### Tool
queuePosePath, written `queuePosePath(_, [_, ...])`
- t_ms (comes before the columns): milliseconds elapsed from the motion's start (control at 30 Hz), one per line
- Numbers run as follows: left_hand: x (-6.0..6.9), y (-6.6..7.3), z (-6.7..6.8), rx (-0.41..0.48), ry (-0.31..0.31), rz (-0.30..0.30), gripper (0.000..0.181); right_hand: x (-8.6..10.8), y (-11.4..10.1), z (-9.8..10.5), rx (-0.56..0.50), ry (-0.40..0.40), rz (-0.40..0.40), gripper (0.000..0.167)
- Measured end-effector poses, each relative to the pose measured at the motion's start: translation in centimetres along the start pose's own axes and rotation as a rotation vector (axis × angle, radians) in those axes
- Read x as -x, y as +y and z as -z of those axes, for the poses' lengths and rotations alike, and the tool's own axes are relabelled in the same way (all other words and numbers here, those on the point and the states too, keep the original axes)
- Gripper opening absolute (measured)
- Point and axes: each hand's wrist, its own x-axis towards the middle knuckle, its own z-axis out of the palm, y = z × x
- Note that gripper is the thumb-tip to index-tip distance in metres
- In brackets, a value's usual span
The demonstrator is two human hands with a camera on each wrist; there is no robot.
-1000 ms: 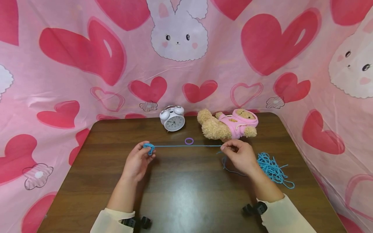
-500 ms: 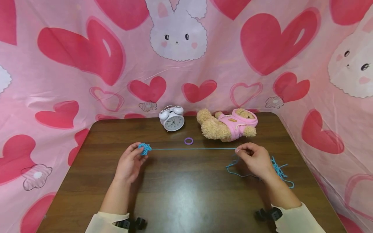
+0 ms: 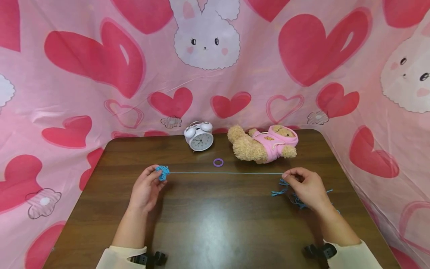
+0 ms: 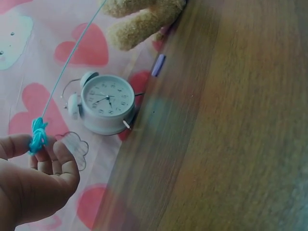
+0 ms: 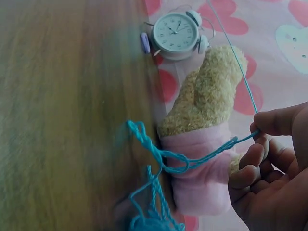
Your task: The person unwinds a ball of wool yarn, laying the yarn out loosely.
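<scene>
A small wound bundle of blue yarn (image 3: 163,173) is pinched between the thumb and fingers of my left hand (image 3: 146,190). From it a taut strand (image 3: 225,173) runs across above the table to my right hand (image 3: 307,186), whose thumb and forefinger pinch it. In the right wrist view, looped yarn (image 5: 175,161) hangs from that pinch, tangled and joined to more yarn below. The loose yarn pile (image 3: 297,201) on the table is mostly hidden behind the right hand and forearm in the head view.
A white twin-bell alarm clock (image 3: 201,140) stands at the table's back edge. Right of it lies a teddy bear (image 3: 265,145) in a pink hoodie. In front of them is a purple ring (image 3: 218,162). A pink heart-patterned cloth (image 3: 235,82) hangs behind the brown table (image 3: 208,216).
My hands have drawn apart, the right one moving right and the left slightly left. The taut strand between them has grown longer, and tangled yarn has come up below the right hand.
</scene>
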Motion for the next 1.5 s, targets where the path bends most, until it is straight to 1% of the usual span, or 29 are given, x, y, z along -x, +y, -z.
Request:
queuePosePath(200, [0.0,0.4,0.4,0.041,0.017,-0.004,0.006,0.4,0.7,0.4,0.037,0.024,0.006,0.015])
queuePosePath(367, [0.2,0.7,0.9,0.081,0.042,-0.013,0.005,0.9,1.2,1.2,0.077,0.039,-0.004,0.014])
queuePosePath(533, [0.2,0.9,1.1,0.125,0.064,-0.015,0.006,1.4,2.0,2.1,0.103,0.040,-0.025,0.017])
queuePosePath(667, [0.3,0.9,1.4,0.158,0.076,-0.012,0.005,1.7,2.8,2.8,0.114,0.034,-0.057,0.020])
queuePosePath(767, [0.4,1.0,1.7,0.162,0.084,-0.008,0.005,1.9,3.4,3.5,0.136,0.037,-0.076,0.023])
queuePosePath(867, [0.5,1.2,2.1,0.147,0.086,-0.005,0.005,2.1,3.9,4.2,0.151,0.046,-0.093,0.027])
queuePosePath(1000, [0.7,1.6,2.6,0.162,0.091,-0.020,0.005,2.2,4.6,5.2,0.156,0.075,-0.095,0.029])
queuePosePath(1167, [0.9,2.1,3.5,0.234,0.090,-0.038,0.007,2.4,5.6,6.3,0.161,0.104,-0.092,0.029])
queuePosePath(1333, [1.4,2.5,4.6,0.283,0.085,-0.058,0.009,2.6,6.7,7.3,0.154,0.124,-0.095,0.029])
queuePosePath(1433, [1.6,2.7,5.3,0.314,0.083,-0.069,0.010,2.7,7.2,7.9,0.174,0.140,-0.089,0.027])
queuePosePath(1500, [1.8,2.8,5.8,0.327,0.082,-0.076,0.011,2.9,7.4,8.2,0.179,0.150,-0.101,0.028])
